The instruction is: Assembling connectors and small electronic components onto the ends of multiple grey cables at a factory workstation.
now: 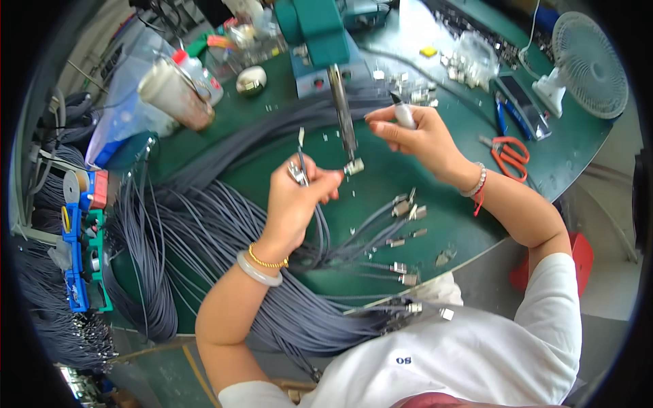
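My left hand [296, 194] is closed, thumb and finger pinching a small metal cable connector [354, 166] just below the end of a dark metal rod [342, 112]. Whether connector and rod touch, I cannot tell. Another slim metal piece [298, 174] sticks up from the same fist. In my right hand [425, 139] rests a white pen-like tool [405, 114] with a black tip, lying across the fingers. Its thumb and fingertips come together to the right of the rod; anything tiny between them is not discernible. Grey cables [231, 211] run beneath my left hand, several ending in metal connectors [403, 206].
A teal machine [320, 34] stands behind the rod. Orange-handled scissors [510, 156], blue-handled pliers [507, 117] and a white fan [588, 64] are on the right. A cup [173, 95] and a red-capped bottle [198, 75] stand at back left; blue and green bins [83, 255] sit farther left.
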A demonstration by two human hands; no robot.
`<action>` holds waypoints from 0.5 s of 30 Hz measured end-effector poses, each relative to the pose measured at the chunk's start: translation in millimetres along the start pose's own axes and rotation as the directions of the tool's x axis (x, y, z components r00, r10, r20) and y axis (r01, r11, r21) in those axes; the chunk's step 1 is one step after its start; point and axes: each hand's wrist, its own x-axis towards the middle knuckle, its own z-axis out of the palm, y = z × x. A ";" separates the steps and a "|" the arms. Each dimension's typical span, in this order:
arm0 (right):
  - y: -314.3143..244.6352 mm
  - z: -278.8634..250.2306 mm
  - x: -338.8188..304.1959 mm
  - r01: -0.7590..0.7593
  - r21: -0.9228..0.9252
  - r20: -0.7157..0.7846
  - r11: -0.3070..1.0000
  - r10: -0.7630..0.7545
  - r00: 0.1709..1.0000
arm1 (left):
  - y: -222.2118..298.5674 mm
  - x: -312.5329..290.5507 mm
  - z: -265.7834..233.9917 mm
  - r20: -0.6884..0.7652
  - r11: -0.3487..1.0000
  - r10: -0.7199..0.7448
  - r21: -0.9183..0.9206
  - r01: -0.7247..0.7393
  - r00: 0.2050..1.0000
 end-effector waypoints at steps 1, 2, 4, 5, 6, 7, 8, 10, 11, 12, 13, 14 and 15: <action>-15.1 -7.0 4.5 0.087 -0.005 -0.055 0.996 -0.087 0.995 | 6.6 -14.3 1.7 -0.010 1.000 -0.030 0.002 0.030 0.999; -39.2 -16.2 13.3 0.201 -0.091 -0.150 0.975 -0.213 0.965 | 16.5 -26.1 3.0 -0.006 0.999 -0.045 -0.004 0.044 0.999; -107.0 -28.1 38.1 0.431 -0.345 -0.253 0.834 -0.525 0.812 | 45.4 -50.6 7.1 -0.012 0.997 -0.068 -0.022 0.068 0.998; -144.6 -33.3 49.9 0.555 -0.384 -0.209 0.738 -0.655 0.726 | 61.8 -62.0 11.3 0.000 0.998 -0.059 -0.026 0.059 0.998; -176.1 -36.8 67.4 0.589 -0.461 -0.169 0.664 -0.717 0.676 | 76.6 -71.0 15.1 0.013 0.998 -0.051 -0.031 0.052 0.999; -204.3 -34.5 79.5 0.617 -0.527 -0.123 0.584 -0.771 0.625 | 90.6 -79.3 16.8 0.025 0.998 -0.044 -0.035 0.044 0.999; -234.3 -27.6 77.5 0.550 -0.516 -0.085 0.657 -0.678 0.730 | 102.7 -86.4 16.9 0.032 0.999 -0.033 -0.037 0.034 0.999; -286.9 -29.2 77.8 0.448 -0.478 0.065 0.756 -0.478 0.876 | 130.4 -98.5 22.6 0.049 0.999 0.000 -0.040 0.002 0.999; -300.1 -34.0 82.0 0.528 -0.486 0.097 0.696 -0.558 0.824 | 142.7 -101.9 25.9 0.058 0.999 0.028 -0.037 -0.026 0.998; -311.2 -32.9 80.2 0.603 -0.484 0.137 0.634 -0.626 0.768 | 150.3 -105.0 25.7 0.065 0.998 0.047 -0.045 -0.044 0.997; -325.7 -39.3 72.2 0.539 -0.414 0.195 0.734 -0.507 0.840 | 157.9 -107.7 25.6 0.073 0.997 0.064 -0.054 -0.060 0.995; -330.0 -41.6 73.2 0.678 -0.389 0.234 0.624 -0.645 0.728 | 165.6 -110.4 25.4 0.074 0.996 0.082 -0.053 -0.078 0.994; -332.1 -37.9 67.6 0.789 -0.357 0.268 0.500 -0.754 0.600 | 168.5 -115.1 25.3 0.079 0.996 0.076 -0.046 -0.073 0.994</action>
